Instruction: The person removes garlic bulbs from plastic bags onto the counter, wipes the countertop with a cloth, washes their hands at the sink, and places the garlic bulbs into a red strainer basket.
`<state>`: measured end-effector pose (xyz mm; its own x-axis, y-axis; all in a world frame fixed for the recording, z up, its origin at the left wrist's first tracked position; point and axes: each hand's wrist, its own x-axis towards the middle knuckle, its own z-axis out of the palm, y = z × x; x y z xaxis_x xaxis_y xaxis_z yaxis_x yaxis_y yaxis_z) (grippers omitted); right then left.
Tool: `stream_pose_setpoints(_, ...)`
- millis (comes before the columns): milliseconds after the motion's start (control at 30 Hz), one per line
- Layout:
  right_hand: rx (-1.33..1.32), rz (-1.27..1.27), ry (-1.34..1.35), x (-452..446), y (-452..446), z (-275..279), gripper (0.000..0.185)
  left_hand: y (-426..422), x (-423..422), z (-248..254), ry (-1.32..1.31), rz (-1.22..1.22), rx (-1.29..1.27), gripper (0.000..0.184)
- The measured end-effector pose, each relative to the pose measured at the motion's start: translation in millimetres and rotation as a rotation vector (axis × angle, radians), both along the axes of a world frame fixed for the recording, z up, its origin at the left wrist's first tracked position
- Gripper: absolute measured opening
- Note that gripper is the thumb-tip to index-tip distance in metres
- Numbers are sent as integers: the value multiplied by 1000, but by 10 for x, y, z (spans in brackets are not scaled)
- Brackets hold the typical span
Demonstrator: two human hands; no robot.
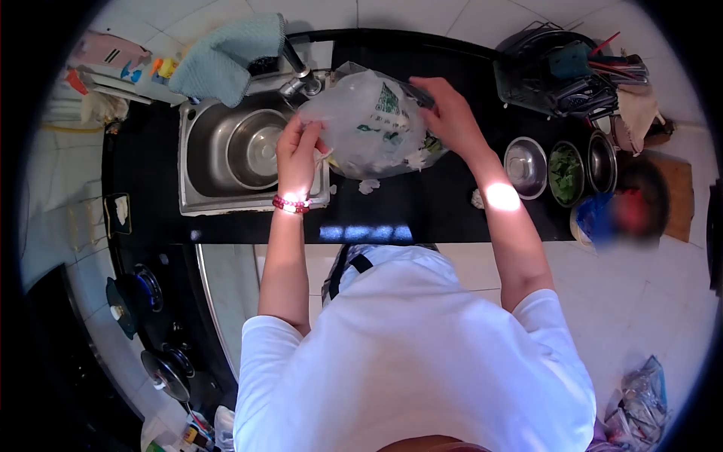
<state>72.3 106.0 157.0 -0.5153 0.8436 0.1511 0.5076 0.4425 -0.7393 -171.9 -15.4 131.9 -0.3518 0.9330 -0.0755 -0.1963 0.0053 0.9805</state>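
Note:
A translucent plastic bag (376, 124) with green print lies on the black counter, right of the sink. My left hand (300, 151) is closed on the bag's left edge, a red bead bracelet at its wrist. My right hand (448, 113) is at the bag's upper right, its fingers closed round something dark that I cannot make out. Some green leaves show at the bag's right side. A small white scrap (368, 186) lies just below the bag.
Left of the bag is the steel sink (194, 162) with a metal bowl (256, 147) in it and a faucet (301, 81) behind. To the right stand a metal bowl (525, 167), a bowl of greens (565, 173) and a dish rack (520, 94).

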Motion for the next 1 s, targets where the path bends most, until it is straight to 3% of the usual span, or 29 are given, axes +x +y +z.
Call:
stream_pose_setpoints(100,10,155,-139,15,17,-275,30,-14,-25,-36,-93,34,-26,13)
stream_pose_setpoints(200,-336,-1,-77,14,19,-371,22,1,-8,-21,-234,54,-92,12)
stream_pose_setpoints(300,-690,-124,238,46,-32,-303,19,71,119,107,-366,171,-146,11)
stream_pose_setpoints(400,-745,-99,669,148,-111,-271,20,168,153,45,-417,158,-116,12)
stream_pose_setpoints(433,-624,-132,621,204,-142,-238,21,209,146,-7,-421,125,-94,12)
stream_pose_setpoints(533,-333,-242,434,434,-167,-174,18,298,131,-129,-12,101,-161,15)
stream_pose_setpoints(667,-173,-440,282,661,-105,-139,5,354,59,-197,131,130,-199,16)
stream_pose_setpoints(733,29,-457,251,612,-158,27,7,351,6,-235,211,136,-183,14)
stream_pose_setpoints(800,178,-488,177,547,-246,91,10,340,-21,-255,123,115,-142,13)
stream_pose_setpoints(900,154,-215,3,484,-282,-65,13,297,104,-205,47,141,-88,18)
stream_pose_setpoints(1000,-97,-69,-168,460,-342,21,24,226,104,-209,74,111,-122,26)
